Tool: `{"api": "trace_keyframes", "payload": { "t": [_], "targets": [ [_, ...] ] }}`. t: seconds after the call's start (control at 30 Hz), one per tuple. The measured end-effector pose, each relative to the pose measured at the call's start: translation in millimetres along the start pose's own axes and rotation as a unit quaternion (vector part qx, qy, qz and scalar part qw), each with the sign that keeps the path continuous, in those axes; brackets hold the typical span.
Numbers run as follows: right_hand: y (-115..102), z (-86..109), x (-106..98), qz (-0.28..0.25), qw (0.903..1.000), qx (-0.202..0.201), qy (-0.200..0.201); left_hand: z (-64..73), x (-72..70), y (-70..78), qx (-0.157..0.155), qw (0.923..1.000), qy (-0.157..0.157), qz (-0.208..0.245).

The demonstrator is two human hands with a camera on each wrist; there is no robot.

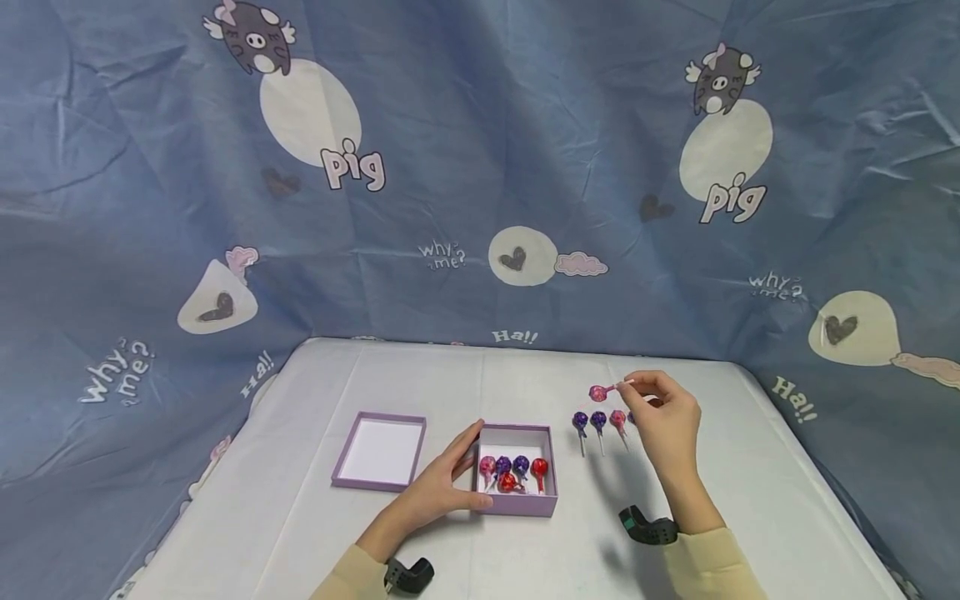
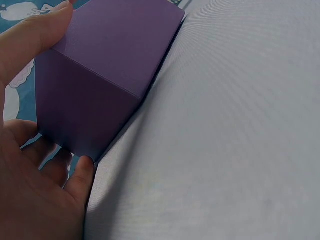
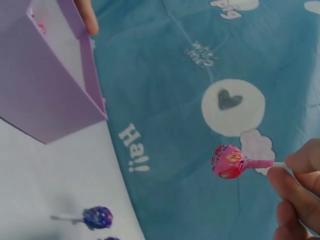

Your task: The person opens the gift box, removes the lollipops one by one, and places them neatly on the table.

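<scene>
My right hand [image 1: 666, 421] pinches the white stick of a pink lollipop [image 1: 597, 393] between thumb and fingertips, above the table. In the right wrist view the wrapped pink lollipop [image 3: 229, 162] points left, away from the fingers. My left hand [image 1: 438, 486] holds the purple box [image 1: 517, 505] at its left side, thumb at the near corner and fingers along the side. Inside the box lie several lollipops, pink, purple and red [image 1: 539, 467]. Below the raised lollipop, a row holds purple lollipops [image 1: 580, 420] and a pink one [image 1: 617, 418], one partly hidden by my right hand.
A purple-rimmed lid [image 1: 369, 483] lies left of the box, its white inside facing up. White cloth [image 1: 480, 375] covers the table. Behind it hangs a blue printed curtain [image 1: 450, 300]. Each wrist wears a black band, such as the right band [image 1: 648, 527].
</scene>
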State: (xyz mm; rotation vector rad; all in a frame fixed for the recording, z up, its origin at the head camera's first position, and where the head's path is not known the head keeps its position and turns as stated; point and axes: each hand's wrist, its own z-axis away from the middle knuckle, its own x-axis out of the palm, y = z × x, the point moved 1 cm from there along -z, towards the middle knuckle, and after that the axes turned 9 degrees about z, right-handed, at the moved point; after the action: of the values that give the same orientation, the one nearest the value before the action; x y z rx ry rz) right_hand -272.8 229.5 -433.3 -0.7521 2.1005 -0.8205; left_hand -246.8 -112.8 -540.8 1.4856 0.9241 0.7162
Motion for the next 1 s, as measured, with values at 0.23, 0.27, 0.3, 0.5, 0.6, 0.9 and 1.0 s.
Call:
{"api": "trace_keyframes", "payload": {
  "t": [0.23,0.27,0.3,0.5,0.6,0.9,1.0],
  "targets": [
    [7.8,-8.1,-9.0,0.006,0.9995,0.016,0.026,-0.2,0.3,-3.0,0.002,1.0000,0.006,-0.006],
    [8.6,-8.9,-9.9,0.007,0.9994,0.019,0.028,0.0,0.5,-3.6,0.000,1.0000,0.007,-0.006],
    [9.4,-9.4,-10.8,0.009,0.9993,0.023,0.030,0.2,0.8,-4.1,-0.003,0.9999,0.008,-0.007],
    [16.6,-13.0,-13.9,0.018,0.9982,0.039,0.042,0.8,0.1,-4.0,-0.004,0.9999,0.008,-0.012],
    [20.8,-15.7,-15.5,0.018,0.9974,0.047,0.051,-0.4,-0.9,-3.0,0.005,0.9999,0.004,-0.011],
    [35.1,-21.1,-21.5,0.034,0.9944,0.078,0.063,-2.0,-1.1,-3.8,0.004,0.9999,0.002,-0.013],
    [40.0,-23.3,-25.0,0.035,0.9934,0.085,0.069,-2.4,-0.3,-4.1,0.003,0.9999,0.001,-0.011]
  ]
}}
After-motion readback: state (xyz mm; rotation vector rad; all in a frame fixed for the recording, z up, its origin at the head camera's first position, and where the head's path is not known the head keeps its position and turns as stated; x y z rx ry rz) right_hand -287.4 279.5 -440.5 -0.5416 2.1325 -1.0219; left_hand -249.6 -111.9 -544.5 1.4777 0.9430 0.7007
